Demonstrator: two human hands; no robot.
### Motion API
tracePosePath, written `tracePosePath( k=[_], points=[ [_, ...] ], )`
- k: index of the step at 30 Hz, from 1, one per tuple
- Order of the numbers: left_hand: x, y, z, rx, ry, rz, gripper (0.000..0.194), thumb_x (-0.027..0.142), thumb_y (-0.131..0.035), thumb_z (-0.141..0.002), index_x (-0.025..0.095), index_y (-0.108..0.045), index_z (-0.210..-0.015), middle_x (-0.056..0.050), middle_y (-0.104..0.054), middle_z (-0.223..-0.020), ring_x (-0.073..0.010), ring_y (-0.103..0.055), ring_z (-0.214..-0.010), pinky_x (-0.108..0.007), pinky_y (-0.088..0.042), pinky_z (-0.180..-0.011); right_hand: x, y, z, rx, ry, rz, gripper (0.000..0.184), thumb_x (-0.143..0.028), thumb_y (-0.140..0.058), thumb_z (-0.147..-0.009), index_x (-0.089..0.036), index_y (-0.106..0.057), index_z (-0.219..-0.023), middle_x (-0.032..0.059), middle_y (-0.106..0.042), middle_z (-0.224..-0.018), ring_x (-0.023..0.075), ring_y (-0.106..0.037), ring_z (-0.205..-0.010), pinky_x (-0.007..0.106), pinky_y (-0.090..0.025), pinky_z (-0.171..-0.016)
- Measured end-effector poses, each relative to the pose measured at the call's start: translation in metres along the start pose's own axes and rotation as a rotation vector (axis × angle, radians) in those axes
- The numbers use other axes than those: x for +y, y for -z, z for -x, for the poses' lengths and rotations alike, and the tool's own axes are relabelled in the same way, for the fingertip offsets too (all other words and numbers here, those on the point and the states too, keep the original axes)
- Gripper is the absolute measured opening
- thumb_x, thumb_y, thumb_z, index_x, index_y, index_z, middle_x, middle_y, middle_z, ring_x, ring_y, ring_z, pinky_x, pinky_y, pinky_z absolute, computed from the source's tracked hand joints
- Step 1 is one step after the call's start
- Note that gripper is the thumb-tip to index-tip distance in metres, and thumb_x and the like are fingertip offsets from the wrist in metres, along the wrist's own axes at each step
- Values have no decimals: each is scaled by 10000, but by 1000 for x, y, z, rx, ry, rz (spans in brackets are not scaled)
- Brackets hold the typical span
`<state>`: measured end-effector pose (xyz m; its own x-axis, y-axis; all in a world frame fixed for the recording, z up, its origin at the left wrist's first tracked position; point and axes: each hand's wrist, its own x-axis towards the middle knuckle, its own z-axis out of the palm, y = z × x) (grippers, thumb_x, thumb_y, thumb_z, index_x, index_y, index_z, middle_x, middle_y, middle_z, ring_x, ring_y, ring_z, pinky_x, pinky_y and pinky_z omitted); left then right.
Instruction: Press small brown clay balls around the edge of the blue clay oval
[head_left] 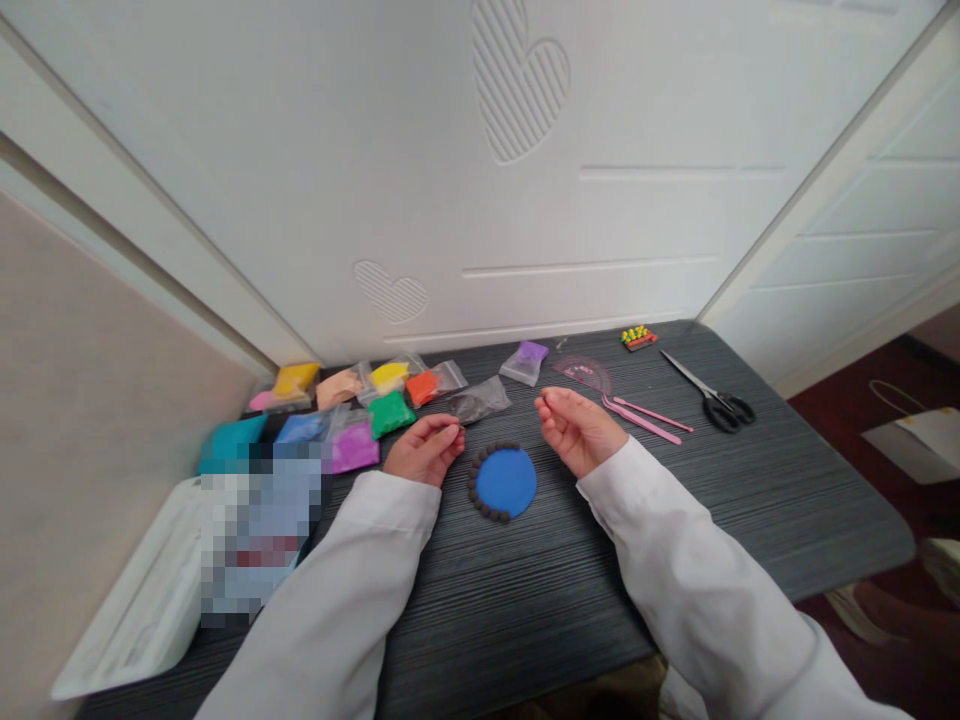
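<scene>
A flat blue clay disc [506,482] lies on the dark table, with small dark balls [475,487] set in a row along its left edge, from top to bottom. My left hand [424,450] is up and to the left of the disc, thumb and fingers pinched; a dark speck shows at the fingertips, too small to name. To the upper right, my right hand [576,428] is also closed in a pinch, and what it holds, if anything, cannot be made out. Behind the disc, near my left fingertips, lies a clear bag with dark clay [478,400].
Several bags of coloured clay, including a green one [391,413] and a purple one [531,354], lie left and behind. Toward the right are a pink protractor [585,373], pink tweezers [641,422], black scissors [724,408] and a small colourful piece [637,338]. A white tray [135,610] stands left.
</scene>
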<state>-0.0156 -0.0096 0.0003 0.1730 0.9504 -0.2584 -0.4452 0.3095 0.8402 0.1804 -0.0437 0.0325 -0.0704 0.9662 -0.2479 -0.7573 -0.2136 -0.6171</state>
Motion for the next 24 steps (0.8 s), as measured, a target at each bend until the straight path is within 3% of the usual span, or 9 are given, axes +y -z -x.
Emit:
tracePosePath(
  k=[4, 7, 11, 17, 20, 24],
  points=[
    [0, 1, 0, -8, 1, -1, 234, 156, -709, -510, 134, -597, -714, 2, -622, -585, -66, -568, -543, -163, -459, -549, 2, -1, 1, -75, 46, -7, 189, -164, -620, -675, -132, -601, -860, -18, -589, -652, 7, -510, -524, 118, -441, -519],
    [0, 1, 0, -13, 5, 1, 236, 161, -711, -508, 137, -597, -713, 2, -624, -586, -66, -568, -544, -164, -460, -549, 1, -3, 1, -118, 81, -27, 142, -266, -578, -723, -136, -596, -776, -60, -478, -544, -13, -389, -427, 116, -372, -443],
    [0, 0, 0, -13, 13, 0, 232, 165, -717, -504, 139, -599, -702, 3, -624, -576, -66, -567, -544, -163, -457, -541, 0, -5, 2, -87, 90, 93, 262, -411, -529, -730, -162, -547, -651, -79, -380, -472, 6, -344, -399, 146, -325, -410],
    [0, -5, 6, -92, 15, -18, 216, 143, -726, -490, 139, -611, -673, -9, -640, -576, -75, -571, -533, -162, -444, -508, 12, -3, 1, -36, 195, 413, 128, -239, -639, -632, -202, -572, -735, -38, -577, -669, 47, -508, -557, 188, -389, -526],
    [0, -8, 11, -126, 32, -30, 224, 142, -730, -481, 135, -622, -678, -14, -655, -621, -68, -568, -514, -169, -452, -517, 22, -1, 0, -58, 216, 543, 92, -243, -606, -658, -197, -604, -738, -23, -587, -651, 63, -516, -544, 204, -395, -521],
    [1, -12, 15, -147, 50, -32, 234, 135, -728, -480, 140, -635, -694, -16, -665, -661, -73, -585, -544, -174, -464, -555, 33, -3, 3, -60, 259, 708, 177, -245, -624, -641, -201, -640, -812, 7, -583, -724, 96, -545, -613, 248, -435, -597]
  ],
)
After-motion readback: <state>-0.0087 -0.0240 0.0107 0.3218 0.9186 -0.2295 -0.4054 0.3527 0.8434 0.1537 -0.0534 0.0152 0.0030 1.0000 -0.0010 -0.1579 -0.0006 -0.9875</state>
